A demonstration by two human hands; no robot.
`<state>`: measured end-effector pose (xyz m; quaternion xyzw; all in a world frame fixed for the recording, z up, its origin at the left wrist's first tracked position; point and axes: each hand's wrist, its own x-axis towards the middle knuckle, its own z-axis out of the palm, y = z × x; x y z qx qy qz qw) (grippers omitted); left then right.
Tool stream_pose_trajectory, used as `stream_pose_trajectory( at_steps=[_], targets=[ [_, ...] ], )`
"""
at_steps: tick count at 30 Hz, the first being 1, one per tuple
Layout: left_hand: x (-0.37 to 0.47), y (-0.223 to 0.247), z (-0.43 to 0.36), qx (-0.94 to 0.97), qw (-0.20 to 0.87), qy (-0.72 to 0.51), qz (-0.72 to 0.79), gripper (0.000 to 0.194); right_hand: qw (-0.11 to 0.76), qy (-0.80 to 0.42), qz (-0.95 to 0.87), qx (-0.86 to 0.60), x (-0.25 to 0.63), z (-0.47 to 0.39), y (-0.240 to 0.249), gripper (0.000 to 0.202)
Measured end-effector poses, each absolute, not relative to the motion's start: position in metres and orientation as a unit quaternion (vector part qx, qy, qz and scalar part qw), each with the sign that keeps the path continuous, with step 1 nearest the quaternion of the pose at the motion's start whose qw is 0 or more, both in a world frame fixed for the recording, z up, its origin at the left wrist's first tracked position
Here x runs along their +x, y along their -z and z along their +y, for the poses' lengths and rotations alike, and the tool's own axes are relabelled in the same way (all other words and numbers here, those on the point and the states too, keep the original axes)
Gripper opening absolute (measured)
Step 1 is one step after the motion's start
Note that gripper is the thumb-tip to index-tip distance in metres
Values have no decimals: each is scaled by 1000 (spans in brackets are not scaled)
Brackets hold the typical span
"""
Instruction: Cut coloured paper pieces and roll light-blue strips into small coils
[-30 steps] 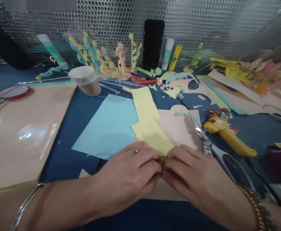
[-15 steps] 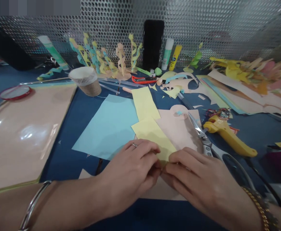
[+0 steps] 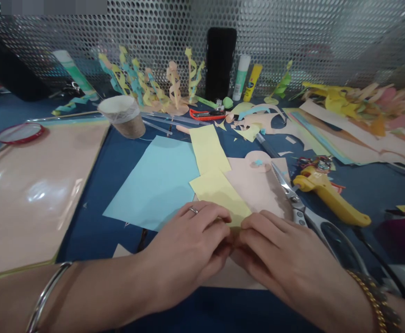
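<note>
My left hand and my right hand meet at the near end of a yellow paper piece. Both have curled fingers pinching that end, and the fingertips hide the pinched part. Beyond it lies another yellow paper strip, its near end touching the first piece. On the left is a light blue paper sheet, partly behind my left hand. Beneath is a pale pink paper sheet, bearing a pink round cutout with a small blue star. Scissors lie just beyond my right hand.
A yellow glue gun lies at right. Farther back are a paper cup, a red box cutter, an upright phone, glue sticks and several curled paper plants. Wrapped pink paper covers the left side.
My right hand has shifted slightly left, closer to my left hand, and its fingers sit a little farther over the yellow paper's near end. Everything else looks the same.
</note>
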<state>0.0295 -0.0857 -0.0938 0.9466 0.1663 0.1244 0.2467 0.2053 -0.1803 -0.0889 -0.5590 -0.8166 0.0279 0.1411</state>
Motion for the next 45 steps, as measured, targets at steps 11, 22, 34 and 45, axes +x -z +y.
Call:
stream_pose_trajectory(
  at_steps=[11,22,34,45],
  targets=[
    [26,93,-87,928,305,-107,184,14,173,-211,-761,-589,211,-181,87,5],
    [28,92,-87,926,310,-112,183,11,186,-222,-759,-584,211,-183,86,10],
    [27,94,-88,929,305,-115,177,14,204,-209,-750,-593,206,-183,90,7],
    [24,93,-85,941,283,-121,138,13,201,-224,-742,-598,205,-181,89,11]
  ],
)
